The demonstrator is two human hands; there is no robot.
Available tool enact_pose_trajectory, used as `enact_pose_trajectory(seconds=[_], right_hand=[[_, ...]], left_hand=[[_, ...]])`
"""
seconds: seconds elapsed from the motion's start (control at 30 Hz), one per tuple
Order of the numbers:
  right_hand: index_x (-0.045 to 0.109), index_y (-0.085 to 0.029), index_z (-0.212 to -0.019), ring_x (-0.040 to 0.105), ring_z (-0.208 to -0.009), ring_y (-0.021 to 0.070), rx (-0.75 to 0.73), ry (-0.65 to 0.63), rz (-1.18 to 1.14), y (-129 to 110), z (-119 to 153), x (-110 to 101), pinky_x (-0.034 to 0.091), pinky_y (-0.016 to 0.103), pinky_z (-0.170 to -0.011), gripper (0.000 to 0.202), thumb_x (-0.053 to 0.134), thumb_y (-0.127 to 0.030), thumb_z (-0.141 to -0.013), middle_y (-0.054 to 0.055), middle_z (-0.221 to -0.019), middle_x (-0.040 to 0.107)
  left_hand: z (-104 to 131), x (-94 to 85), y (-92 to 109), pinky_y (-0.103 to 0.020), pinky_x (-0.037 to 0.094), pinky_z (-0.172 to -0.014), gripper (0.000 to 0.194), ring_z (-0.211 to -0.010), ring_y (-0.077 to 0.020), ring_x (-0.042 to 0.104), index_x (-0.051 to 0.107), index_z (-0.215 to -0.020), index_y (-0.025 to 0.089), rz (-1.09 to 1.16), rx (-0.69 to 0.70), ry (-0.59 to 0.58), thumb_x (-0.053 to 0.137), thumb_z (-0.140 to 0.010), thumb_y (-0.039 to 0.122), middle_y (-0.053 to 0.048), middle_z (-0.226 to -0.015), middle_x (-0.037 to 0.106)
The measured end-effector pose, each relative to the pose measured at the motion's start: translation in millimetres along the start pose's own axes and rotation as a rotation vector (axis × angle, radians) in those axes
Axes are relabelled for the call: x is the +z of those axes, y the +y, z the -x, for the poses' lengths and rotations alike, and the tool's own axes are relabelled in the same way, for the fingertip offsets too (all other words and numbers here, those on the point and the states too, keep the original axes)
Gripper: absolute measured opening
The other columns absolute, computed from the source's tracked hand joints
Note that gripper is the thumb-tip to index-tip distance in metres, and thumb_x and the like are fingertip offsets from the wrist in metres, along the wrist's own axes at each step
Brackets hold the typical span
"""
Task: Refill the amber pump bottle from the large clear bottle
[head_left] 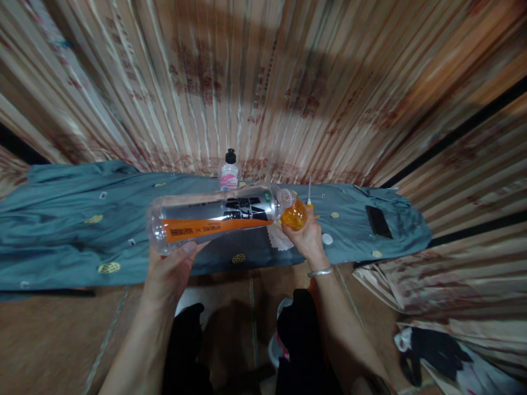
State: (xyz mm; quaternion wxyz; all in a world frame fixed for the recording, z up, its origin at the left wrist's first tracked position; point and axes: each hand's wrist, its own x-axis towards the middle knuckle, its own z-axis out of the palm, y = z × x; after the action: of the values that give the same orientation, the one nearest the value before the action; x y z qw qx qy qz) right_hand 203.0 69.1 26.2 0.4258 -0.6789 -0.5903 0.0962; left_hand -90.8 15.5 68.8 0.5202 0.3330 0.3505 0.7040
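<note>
My left hand (171, 269) is wrapped under the base end of a large clear plastic drink bottle (214, 215) with a silver, black and orange label. The bottle lies almost level in the air, its neck pointing right and slightly up. In my right hand (309, 235) is a small see-through orange container (294, 215), held against the bottle's mouth; whether liquid passes between them I cannot make out. Behind the bottle stands a small clear bottle (229, 174) with a black cap and pink label. A white lacy piece (280, 240) shows below the bottle's neck.
A teal patterned cloth covers the long narrow board (102, 219) in front of me. On it are a black phone (379, 221), a white round disc (327, 239) and a thin white-tipped nozzle (309, 195). Pleated curtains (255, 82) hang close behind and on the right.
</note>
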Motion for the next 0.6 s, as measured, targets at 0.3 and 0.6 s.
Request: enact_pose_trajectory(seconds=[0.3,0.6], right_hand=[[0.059,-0.020,-0.135,0.079,-0.105,0.0373,0.024,-0.011,0.025,-1.7,-0.1,-0.6,0.065,0.051,-0.091,0.071,0.077,-0.041,-0.070,0.012,-0.115,0.080],[0.060,-0.019,-0.135,0.078,-0.108,0.0366,0.029,-0.018,0.004,-4.9,-0.4,-2.7,0.064,0.050,-0.094,0.070,0.077,-0.040,-0.070,0.013,-0.119,0.080]], left_hand=[[-0.1,1.7,0.4,-0.060,0.061,-0.103,0.066,-0.120,-0.0379,0.073,0.075,-0.121,0.033,0.008,0.000,0.021,0.099,-0.060,0.030,-0.003,-0.113,0.081],[0.6,1.3,1.4,-0.052,0.067,-0.094,0.061,-0.111,-0.0347,0.076,0.076,-0.118,0.033,0.014,-0.010,0.008,0.099,-0.061,0.028,-0.002,-0.110,0.081]])
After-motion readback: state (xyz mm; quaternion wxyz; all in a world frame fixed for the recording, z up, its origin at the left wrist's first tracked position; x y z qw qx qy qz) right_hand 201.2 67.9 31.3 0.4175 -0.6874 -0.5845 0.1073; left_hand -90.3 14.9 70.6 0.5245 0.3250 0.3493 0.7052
